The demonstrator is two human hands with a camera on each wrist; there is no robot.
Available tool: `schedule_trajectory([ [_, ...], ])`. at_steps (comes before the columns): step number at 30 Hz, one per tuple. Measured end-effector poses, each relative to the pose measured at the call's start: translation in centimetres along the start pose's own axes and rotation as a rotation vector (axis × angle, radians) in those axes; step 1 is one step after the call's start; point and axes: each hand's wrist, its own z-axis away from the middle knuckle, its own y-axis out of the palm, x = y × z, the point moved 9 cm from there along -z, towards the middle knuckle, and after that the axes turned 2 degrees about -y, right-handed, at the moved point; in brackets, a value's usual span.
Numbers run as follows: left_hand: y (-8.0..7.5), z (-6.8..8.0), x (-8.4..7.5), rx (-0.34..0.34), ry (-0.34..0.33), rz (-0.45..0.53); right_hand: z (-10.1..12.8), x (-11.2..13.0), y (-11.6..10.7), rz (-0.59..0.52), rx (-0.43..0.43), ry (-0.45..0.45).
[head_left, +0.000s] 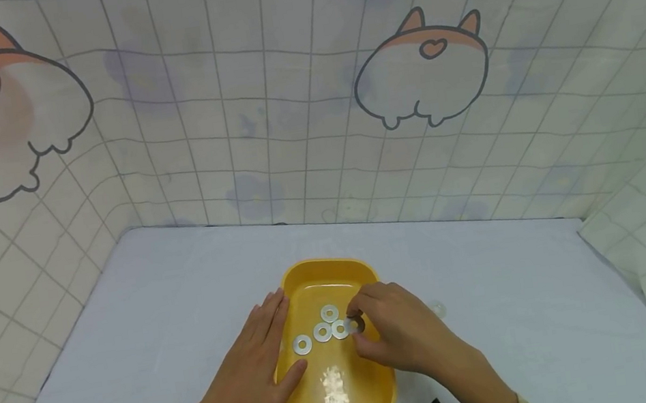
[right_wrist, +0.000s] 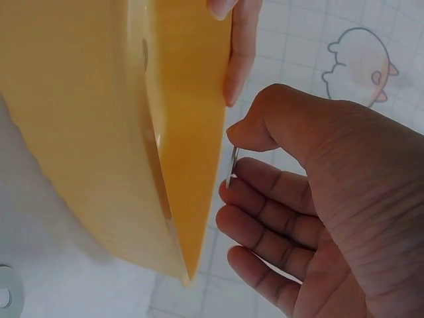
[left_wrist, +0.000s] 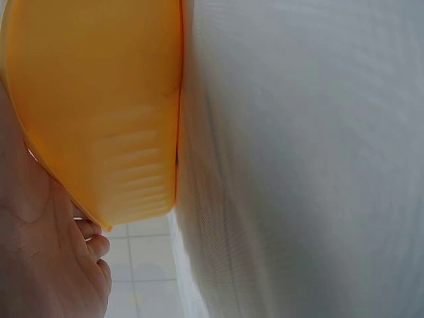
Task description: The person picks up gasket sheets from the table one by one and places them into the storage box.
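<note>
While the left hand (head_left: 254,369) lies flat and relaxed against the yellow tray (head_left: 358,272) on the worktop (head_left: 146,309), the right hand (head_left: 400,332), pinching a washer (head_left: 353,325) edge-up over the tray beside the four lying flat (head_left: 322,332), would do best to lower it gently.

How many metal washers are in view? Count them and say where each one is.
5. Four washers lie flat in the yellow tray: one toward the back, then three in a row. A fifth is pinched by the right hand. That hand may hide others.
</note>
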Motion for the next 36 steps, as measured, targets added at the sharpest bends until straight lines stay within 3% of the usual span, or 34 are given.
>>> schedule_trajectory([
  [11,-0.2,0.0,-0.2,-0.004,0.003,0.009,0.0,0.0,0.8,-0.048,0.080,0.022],
  [24,-0.1,0.1,0.0,0.007,-0.012,-0.001,1.1,-2.0,-0.2,-0.013,0.007,0.091],
  [36,0.0,0.0,0.0,0.013,-0.016,0.005,3.2,-4.0,-0.7,-0.069,-0.010,0.228],
])
